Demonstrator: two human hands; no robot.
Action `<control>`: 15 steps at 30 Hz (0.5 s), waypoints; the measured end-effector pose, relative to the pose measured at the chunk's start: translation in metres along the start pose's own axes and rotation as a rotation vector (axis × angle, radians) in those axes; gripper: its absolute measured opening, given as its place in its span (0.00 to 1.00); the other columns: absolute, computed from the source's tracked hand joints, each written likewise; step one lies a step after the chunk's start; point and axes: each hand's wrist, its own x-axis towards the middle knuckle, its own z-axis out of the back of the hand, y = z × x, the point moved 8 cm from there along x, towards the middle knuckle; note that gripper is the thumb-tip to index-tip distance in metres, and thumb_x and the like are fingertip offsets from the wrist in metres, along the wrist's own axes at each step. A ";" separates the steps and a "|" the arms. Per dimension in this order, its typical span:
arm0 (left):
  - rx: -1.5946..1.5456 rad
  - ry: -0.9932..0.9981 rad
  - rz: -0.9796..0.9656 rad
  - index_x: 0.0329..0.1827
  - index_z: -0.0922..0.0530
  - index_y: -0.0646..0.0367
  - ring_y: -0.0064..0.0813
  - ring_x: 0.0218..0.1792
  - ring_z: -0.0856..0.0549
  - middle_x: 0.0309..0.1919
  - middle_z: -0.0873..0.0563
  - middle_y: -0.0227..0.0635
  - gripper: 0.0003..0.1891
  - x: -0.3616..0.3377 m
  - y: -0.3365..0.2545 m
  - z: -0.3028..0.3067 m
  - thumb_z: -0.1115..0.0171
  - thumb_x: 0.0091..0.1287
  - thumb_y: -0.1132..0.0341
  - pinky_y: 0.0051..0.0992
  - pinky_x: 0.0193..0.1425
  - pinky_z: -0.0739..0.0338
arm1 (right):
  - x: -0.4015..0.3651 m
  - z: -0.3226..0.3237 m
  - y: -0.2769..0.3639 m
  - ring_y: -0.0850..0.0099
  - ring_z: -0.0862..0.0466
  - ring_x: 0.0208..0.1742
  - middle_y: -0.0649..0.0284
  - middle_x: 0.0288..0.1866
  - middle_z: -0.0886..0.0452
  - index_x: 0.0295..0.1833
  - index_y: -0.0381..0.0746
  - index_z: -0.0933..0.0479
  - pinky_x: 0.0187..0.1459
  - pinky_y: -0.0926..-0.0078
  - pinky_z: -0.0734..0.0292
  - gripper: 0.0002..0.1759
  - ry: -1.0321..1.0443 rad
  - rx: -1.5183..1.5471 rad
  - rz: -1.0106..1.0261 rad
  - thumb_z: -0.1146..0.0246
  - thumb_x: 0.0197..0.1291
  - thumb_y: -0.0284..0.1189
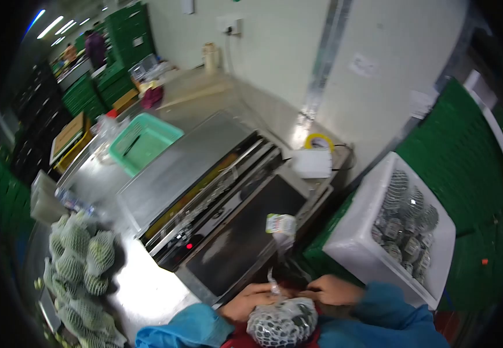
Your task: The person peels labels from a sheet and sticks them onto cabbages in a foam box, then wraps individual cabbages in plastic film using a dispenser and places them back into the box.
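At the bottom centre of the frame both hands meet over a netted bundle (282,323), a rounded lump wrapped in white foam mesh with dark green showing through the holes and a glossy film over it. The left hand (247,304) comes in from a blue sleeve (185,328) at the lower left, bent at the wrist, its palm and curled fingers closed against the bundle's upper left side. The right hand (332,290) reaches in from the lower right, knuckles up, its fingers hooked down at the bundle's top edge; blur hides whether they pinch the film or only rest on it. Just above the hands lies the flat black plate (237,238) of a steel wrapping machine (182,168), matte against the brushed metal tabletop (147,290), with a small pale label (281,223) at its right edge. At the lower left a heap of mesh-wrapped greens (80,264) sits on the tabletop. At the right a white foam box (350,246) holds more wrapped pieces, and a green plastic basket (145,141) stands at the upper left.
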 end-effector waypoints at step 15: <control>-0.344 -0.195 0.165 0.62 0.34 0.64 0.34 0.58 0.25 0.57 0.24 0.43 0.32 0.109 0.006 -0.073 0.35 0.59 0.55 0.35 0.62 0.30 | -0.125 0.033 -0.028 0.64 0.40 0.70 0.52 0.69 0.41 0.71 0.34 0.46 0.70 0.67 0.48 0.49 -0.450 0.218 0.878 0.31 0.49 0.44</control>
